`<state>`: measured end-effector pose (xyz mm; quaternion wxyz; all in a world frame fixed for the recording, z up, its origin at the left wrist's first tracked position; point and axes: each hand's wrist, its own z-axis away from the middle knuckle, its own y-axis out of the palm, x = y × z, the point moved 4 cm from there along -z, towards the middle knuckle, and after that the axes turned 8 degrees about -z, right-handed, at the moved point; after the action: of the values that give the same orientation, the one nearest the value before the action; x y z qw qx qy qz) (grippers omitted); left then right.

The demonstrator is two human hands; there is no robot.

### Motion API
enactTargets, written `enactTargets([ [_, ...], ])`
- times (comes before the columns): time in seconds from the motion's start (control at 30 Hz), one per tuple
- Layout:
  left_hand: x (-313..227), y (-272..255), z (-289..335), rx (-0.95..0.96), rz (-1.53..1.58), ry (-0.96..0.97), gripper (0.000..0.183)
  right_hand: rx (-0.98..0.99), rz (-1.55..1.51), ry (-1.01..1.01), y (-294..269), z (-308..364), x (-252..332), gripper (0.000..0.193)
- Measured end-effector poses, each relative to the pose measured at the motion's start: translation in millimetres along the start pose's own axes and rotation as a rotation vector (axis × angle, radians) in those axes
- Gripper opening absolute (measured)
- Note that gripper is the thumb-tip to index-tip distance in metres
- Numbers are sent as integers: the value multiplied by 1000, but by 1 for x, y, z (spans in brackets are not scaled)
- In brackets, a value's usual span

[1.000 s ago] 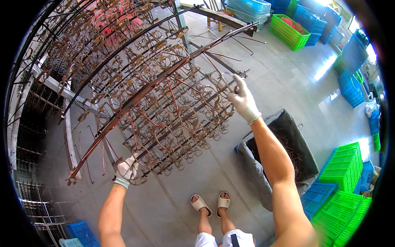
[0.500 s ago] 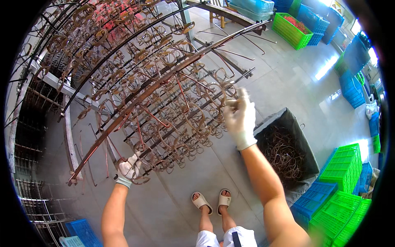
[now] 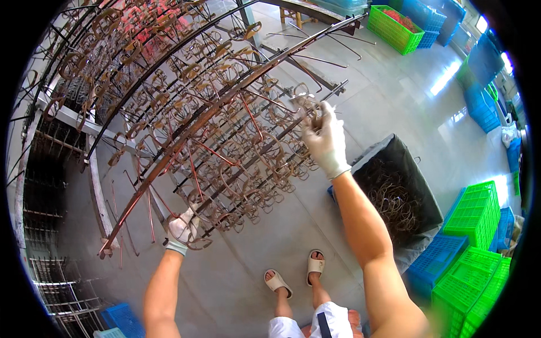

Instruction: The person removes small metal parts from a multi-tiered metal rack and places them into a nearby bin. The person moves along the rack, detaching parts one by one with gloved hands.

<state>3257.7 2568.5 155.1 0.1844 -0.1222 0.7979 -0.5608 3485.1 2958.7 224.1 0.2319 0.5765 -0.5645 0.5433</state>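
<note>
A large hanging rack of dark rods carries many thin brown curled bands looped along its length. My left hand, in a white glove, is closed at the rack's near left end, with brown hoops at its fingers. At the rack's right end, my right hand, gloved too, has its fingers curled in at a brown hoop, which looks blurred by motion. Thin reddish hooked rods stick out from a long rusty bar between my arms.
A black-lined bin holding a tangle of brown hoops stands right of my right forearm. Green crates and a blue crate are stacked at lower right. A green crate of red pieces sits at the far right; wire racks line the left.
My right hand has shifted slightly up and left along the hoops, its fingers more curled. My left hand stays at the rack's end. My right foot has stepped forward.
</note>
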Motion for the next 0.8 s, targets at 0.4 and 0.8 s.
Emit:
enactTargets([
  [0.4, -3, 3, -2, -61, -5, 31, 35, 200, 73, 37, 51, 88, 44, 77],
  [0.8, 4, 5, 5, -120, -9, 29, 36, 9, 132, -32, 24, 81, 55, 41],
])
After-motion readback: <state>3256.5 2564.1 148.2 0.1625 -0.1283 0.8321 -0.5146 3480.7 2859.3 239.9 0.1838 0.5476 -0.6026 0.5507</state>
